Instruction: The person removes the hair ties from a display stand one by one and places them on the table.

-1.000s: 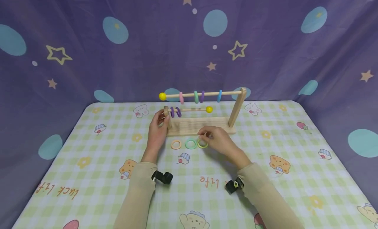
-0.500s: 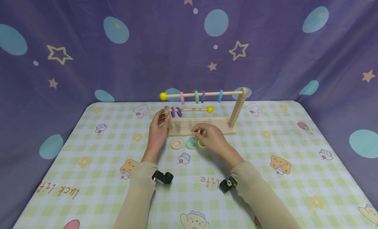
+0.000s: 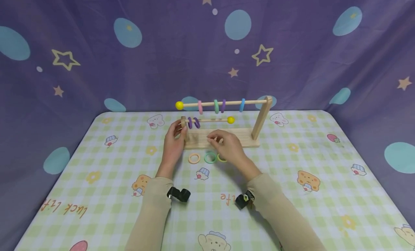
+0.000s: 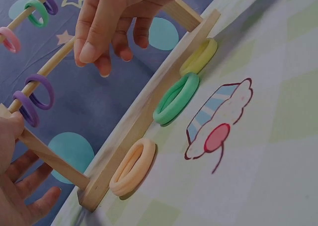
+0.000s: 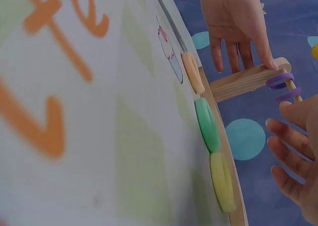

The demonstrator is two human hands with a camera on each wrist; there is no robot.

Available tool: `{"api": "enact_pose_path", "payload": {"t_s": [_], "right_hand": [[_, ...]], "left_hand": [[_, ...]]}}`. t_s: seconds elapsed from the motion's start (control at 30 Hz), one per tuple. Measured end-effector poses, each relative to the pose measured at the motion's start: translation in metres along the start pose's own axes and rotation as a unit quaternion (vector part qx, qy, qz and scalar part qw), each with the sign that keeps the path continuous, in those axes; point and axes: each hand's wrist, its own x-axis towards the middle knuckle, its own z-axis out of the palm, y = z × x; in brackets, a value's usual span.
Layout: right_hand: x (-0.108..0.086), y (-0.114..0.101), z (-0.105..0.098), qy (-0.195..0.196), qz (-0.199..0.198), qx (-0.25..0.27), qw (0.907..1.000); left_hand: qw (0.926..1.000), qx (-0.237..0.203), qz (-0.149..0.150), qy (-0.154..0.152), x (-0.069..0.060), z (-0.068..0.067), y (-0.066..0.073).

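Note:
My left hand (image 3: 173, 143) holds the left post of a wooden two-rod stand (image 3: 260, 119), thumb at the post's top and fingers behind it. Two purple hair ties (image 4: 40, 93) hang on the lower rod beside that post. In front of the base, an orange hair tie (image 4: 132, 166), a green one (image 4: 176, 98) and a yellow one (image 4: 199, 56) lie in a row. Over the yellow one hovers my right hand (image 3: 228, 146), thumb and forefinger close together, other fingers loosely bent. Nothing shows between its fingers. From the left wrist, it hides the lower rod's far end.
Pink (image 3: 200, 107), green (image 3: 216, 106), purple (image 3: 223, 106) and blue (image 3: 242, 105) hair ties hang along the upper rod. Yellow balls (image 3: 179, 105) cap the rods' free ends. A checked cloth (image 3: 107, 193) covers the table, and a dark blue curtain (image 3: 181, 63) stands behind.
My right hand has moved left and slightly away from me, from beside the yellow hair tie to in front of the stand's base. My left hand stays at the post.

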Motion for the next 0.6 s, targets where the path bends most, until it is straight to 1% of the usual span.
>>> {"api": "enact_pose_path", "payload": {"t_s": [0.17, 0.37, 0.6], "right_hand": [[0.005, -0.003, 0.006, 0.029, 0.009, 0.006, 0.9995], [0.009, -0.006, 0.012, 0.052, 0.024, 0.017, 0.9982], [0.013, -0.011, 0.017, 0.080, 0.027, 0.039, 0.9956]], "left_hand": [[1.0000, 0.004, -0.003, 0.003, 0.000, 0.000, 0.000], [1.0000, 0.000, -0.005, 0.002, 0.000, 0.000, 0.001], [0.9999, -0.006, -0.011, -0.002, 0.000, 0.000, 0.002]]}}
